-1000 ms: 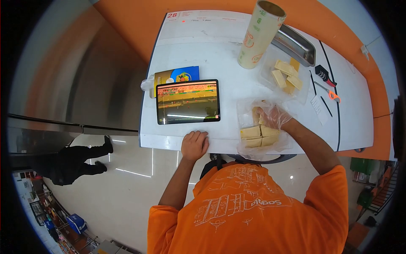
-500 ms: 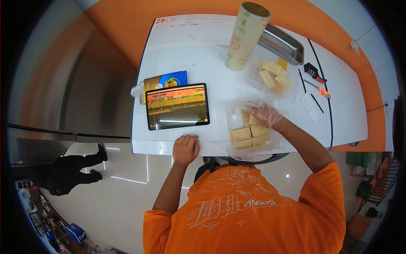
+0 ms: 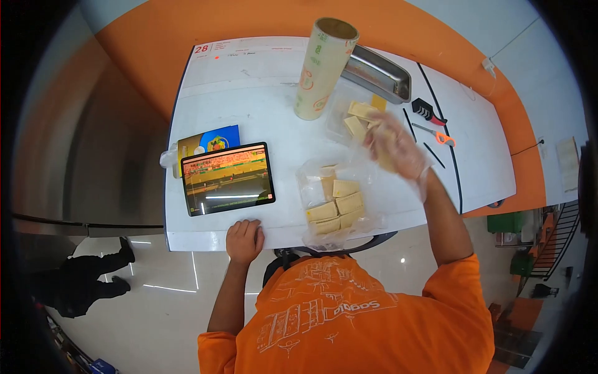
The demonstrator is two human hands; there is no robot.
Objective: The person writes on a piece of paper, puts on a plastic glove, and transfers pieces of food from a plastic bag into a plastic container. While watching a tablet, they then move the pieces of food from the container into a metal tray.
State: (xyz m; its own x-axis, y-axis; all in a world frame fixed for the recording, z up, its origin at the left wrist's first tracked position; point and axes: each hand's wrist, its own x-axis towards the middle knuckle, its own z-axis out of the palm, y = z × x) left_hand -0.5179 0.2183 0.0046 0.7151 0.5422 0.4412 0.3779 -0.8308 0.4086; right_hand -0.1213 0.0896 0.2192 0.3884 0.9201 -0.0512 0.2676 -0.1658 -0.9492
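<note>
Resting empty, the left hand (image 3: 245,242) probably gives support. Blur hides whether the right hand (image 3: 402,149), near slabs (image 3: 355,128), grips any.

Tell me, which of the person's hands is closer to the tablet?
Left. The left hand is at the table's front edge, just short of the tablet; the right hand is well to its right, near the back tub.
</note>
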